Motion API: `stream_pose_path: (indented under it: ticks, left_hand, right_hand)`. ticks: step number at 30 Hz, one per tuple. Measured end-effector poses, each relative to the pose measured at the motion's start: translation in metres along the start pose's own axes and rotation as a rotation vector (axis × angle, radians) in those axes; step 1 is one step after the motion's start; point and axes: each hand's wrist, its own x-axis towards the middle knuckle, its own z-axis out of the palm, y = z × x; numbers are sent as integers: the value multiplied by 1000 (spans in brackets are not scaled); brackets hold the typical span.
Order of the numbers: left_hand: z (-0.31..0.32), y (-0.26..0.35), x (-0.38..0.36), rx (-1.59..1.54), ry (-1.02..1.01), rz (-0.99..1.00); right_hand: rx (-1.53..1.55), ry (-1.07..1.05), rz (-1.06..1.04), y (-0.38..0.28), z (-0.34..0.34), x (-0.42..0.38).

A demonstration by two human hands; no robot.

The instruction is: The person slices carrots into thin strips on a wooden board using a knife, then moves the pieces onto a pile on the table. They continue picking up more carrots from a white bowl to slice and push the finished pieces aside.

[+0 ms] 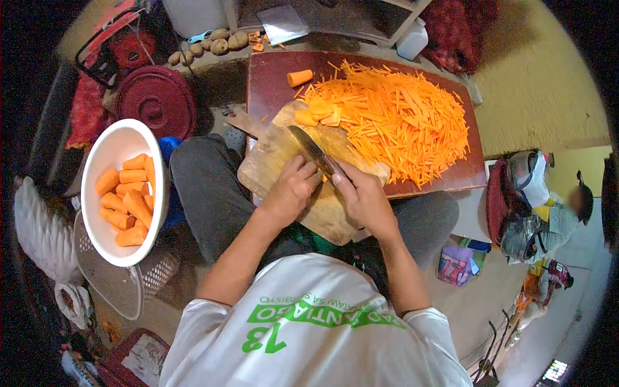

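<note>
My right hand grips the handle of a knife, whose blade points up and left across a wooden cutting board resting on my lap. My left hand is curled beside the blade, with a small carrot piece pinched at its fingertips. Several carrot slices lie at the board's far edge. Behind them a big heap of carrot strips covers a dark red tabletop, where one carrot chunk lies apart.
A white bowl of peeled carrot chunks sits to my left over a white basket. A dark red lid and potatoes lie beyond. Another person sits at the right.
</note>
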Motion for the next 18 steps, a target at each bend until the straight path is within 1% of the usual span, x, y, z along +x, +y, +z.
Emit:
stream_pose_path:
  ticks: [1,4,5,8,13,14,17,18]
  left_hand:
    - [-3,2,0,-4,-22,-26]
    - [-8,5,2,26,73,44]
    - [-7,5,1,26,83,38]
    - [-3,5,2,22,82,30]
    - [-4,3,0,3,-13,-19]
    - [-5,5,0,2,-7,-22]
    - [-2,7,-1,15,35,-32]
    - [1,6,-2,23,55,-24]
  right_hand:
    - [12,19,-18,2,0,-3]
    - [-44,77,-34,1,-3,-20]
    - [-52,53,10,2,-4,-25]
    - [-67,96,-75,15,12,-26]
    - [-9,-16,52,3,6,-5]
    - [6,-38,75,1,5,-4]
    - [32,20,2,1,2,-15]
    - [-15,36,-28,3,3,-19]
